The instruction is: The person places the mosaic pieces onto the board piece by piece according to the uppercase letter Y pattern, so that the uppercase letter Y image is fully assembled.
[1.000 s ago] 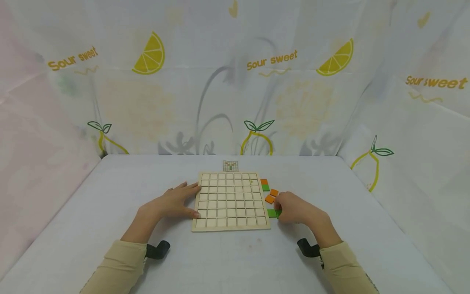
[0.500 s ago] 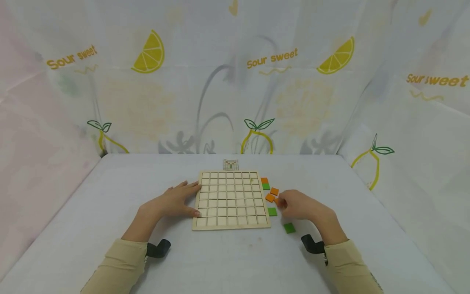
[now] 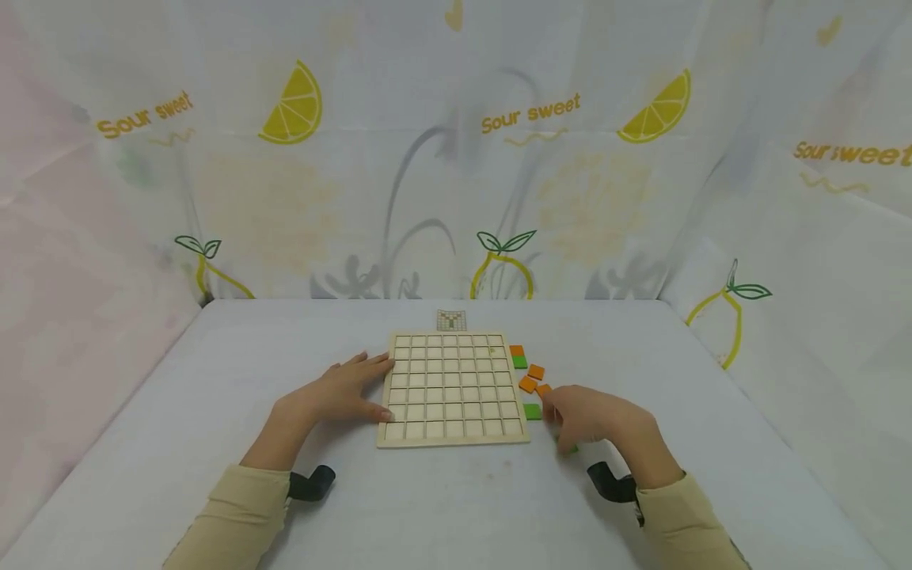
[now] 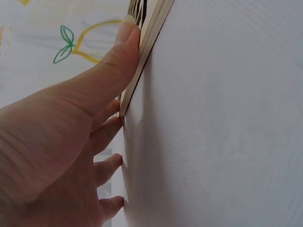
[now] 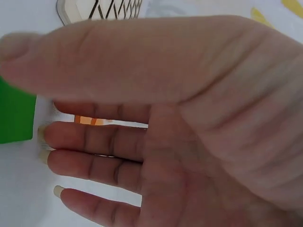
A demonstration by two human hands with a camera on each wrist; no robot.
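My left hand [image 3: 340, 392] rests with spread fingers against the left side of a pale wooden grid board [image 3: 453, 444]. In the left wrist view its thumb [image 4: 125, 40] lies on the board's rim. Right of the board, my right hand [image 3: 587, 412] is low over the table, thumb and fingers apart. Its thumb tip is right at a dark green square tile [image 3: 574, 449], mostly hidden by the hand in the head view. The right wrist view shows that green tile [image 5: 16, 113] beside the thumb, with the other fingers nearly straight and the palm bare.
Along the board's right side lie a lighter green tile [image 3: 533, 412], loose orange tiles [image 3: 528, 384], and an orange tile [image 3: 516, 350] beside a green one [image 3: 519, 362]. A small pattern card [image 3: 451, 320] lies behind the board. A printed cloth backdrop [image 3: 456, 198] borders the white table.
My right hand drew a green tile toward the front right and let it go, moved back by the orange tiles, then lowered its thumb to the green tile. My left hand stayed put.
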